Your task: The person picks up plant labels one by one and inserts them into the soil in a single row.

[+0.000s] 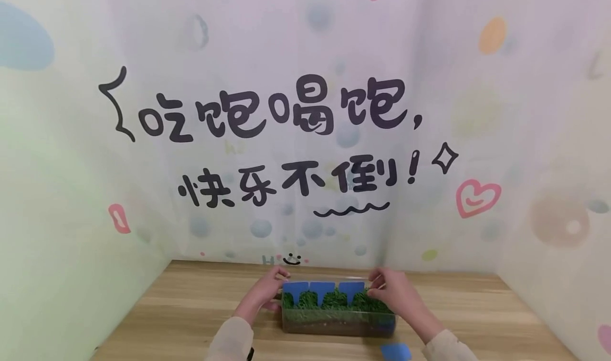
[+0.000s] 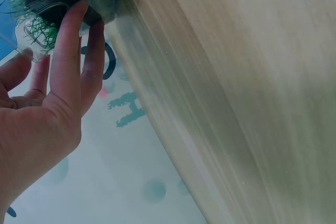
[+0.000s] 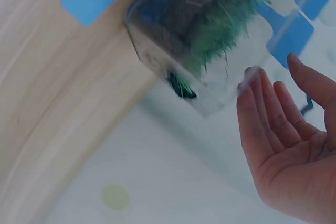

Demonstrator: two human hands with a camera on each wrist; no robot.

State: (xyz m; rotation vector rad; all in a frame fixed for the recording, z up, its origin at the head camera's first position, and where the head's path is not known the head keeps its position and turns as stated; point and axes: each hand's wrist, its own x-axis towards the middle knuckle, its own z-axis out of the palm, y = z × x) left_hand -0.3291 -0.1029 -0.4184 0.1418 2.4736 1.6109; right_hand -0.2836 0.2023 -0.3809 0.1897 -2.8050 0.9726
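A clear plastic box [image 1: 339, 326] of green grass [image 1: 334, 299] over brown soil stands on the table. Three blue plant labels [image 1: 322, 288] stick up in a row from the grass. At the box's left end is my left hand [image 1: 269, 289]; in the left wrist view, its extended fingers [image 2: 65, 51] touch the end wall, with the thumb by the rim. My right hand [image 1: 393, 289] is at the back right corner. In the right wrist view, its nearly straight fingertips [image 3: 247, 82] touch the clear rim, while the thumb stays apart from it.
One more blue label [image 1: 396, 351] lies flat on the wooden table [image 1: 205, 297], in front of the box's right end. A printed cloth backdrop [image 1: 296, 48] with large characters rises behind the table and along both sides.
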